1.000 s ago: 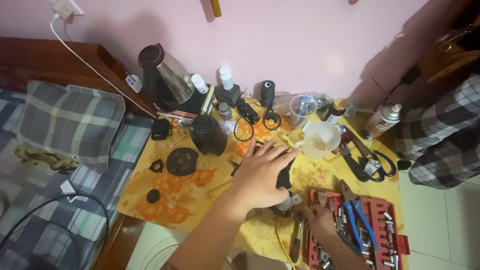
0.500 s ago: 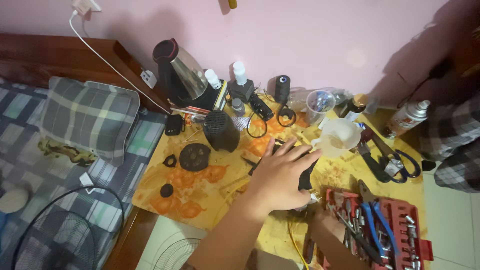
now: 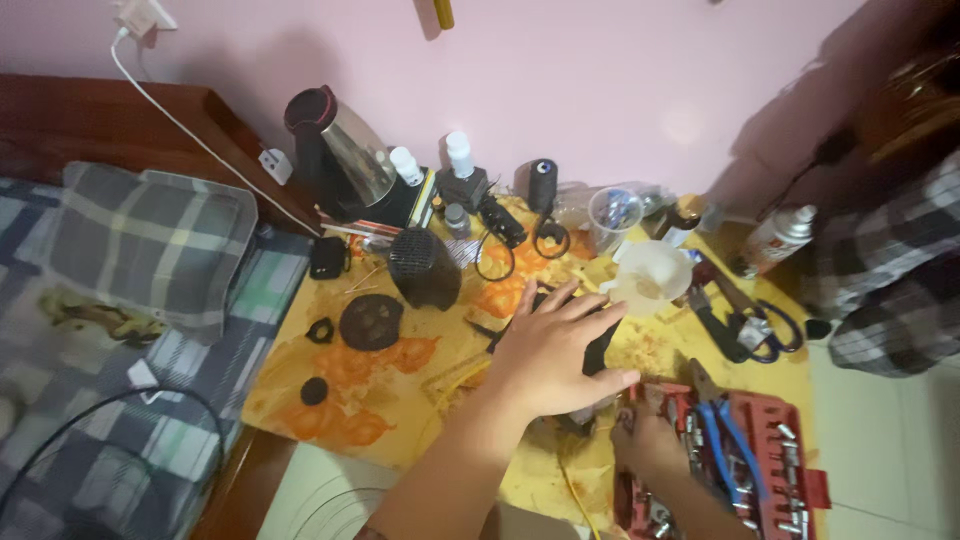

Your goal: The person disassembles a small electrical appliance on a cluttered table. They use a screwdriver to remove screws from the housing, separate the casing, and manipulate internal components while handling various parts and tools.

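nearest to the camera, the right hand rests at the edge of the red plastic tool case with sockets and blue-handled pliers; its fingers are curled, but i cannot tell if they hold anything. just beside it, the left hand lies flat with fingers spread, pressing a black device on the yellow cloth with orange flowers. it covers the device and does not grasp it. i judge that the step in hand is keeping the device steady while a tool is picked. the next move calls for a firm left palm and a sure choice in the case. farther away stand a white funnel, a black mesh cover and a steel kettle near the pink wall.
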